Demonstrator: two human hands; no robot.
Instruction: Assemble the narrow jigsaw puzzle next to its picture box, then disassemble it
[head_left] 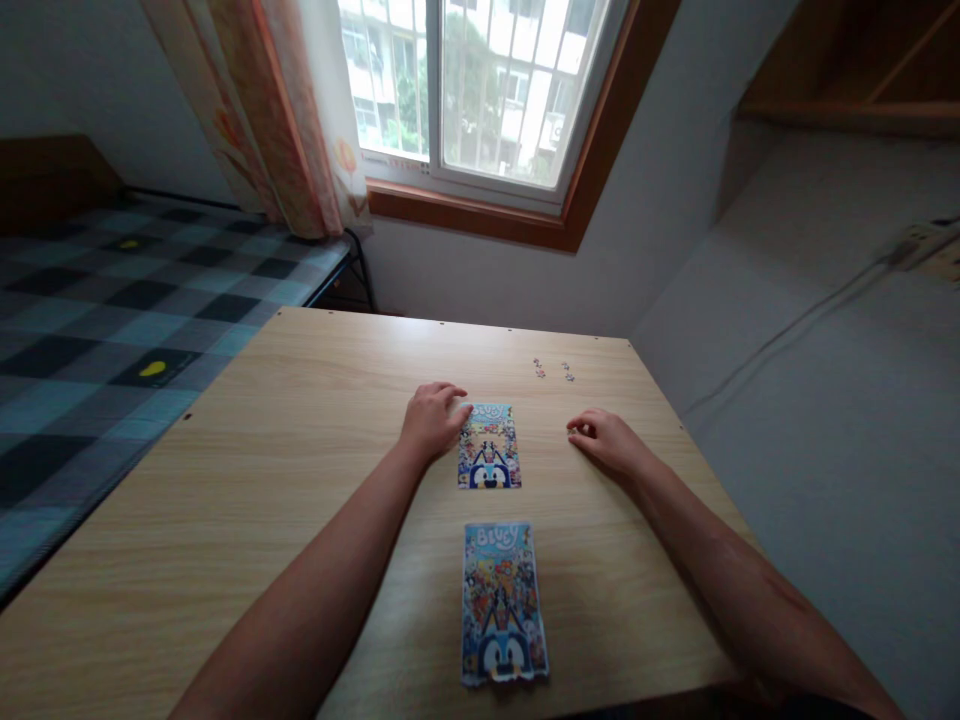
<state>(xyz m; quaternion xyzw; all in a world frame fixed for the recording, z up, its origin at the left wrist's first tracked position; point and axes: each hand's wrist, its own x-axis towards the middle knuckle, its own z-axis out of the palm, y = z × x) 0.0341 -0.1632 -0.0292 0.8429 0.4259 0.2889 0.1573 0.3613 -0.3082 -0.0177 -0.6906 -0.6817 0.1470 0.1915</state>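
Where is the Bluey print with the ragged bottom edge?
In the head view, the Bluey print lies on the table, low and just right of centre, on the near side of the puzzle by the left hand.

1. Puzzle, 6 o'clock near the middle: light blue up top, white lettering, navy-and-blue dog face down low.
2. Packet, further down at 6: pretty much the same print, orangey bits in the busy crowd.
3. Table, 8 o'clock: pale tan woodgrain.
4. Bedsheet, 9–10 o'clock: black, grey and teal checks, yellow blobs.
5. Curtain, 10–11 o'clock: peachy orange florals.
6. Window frame, 12 o'clock: reddish brown.
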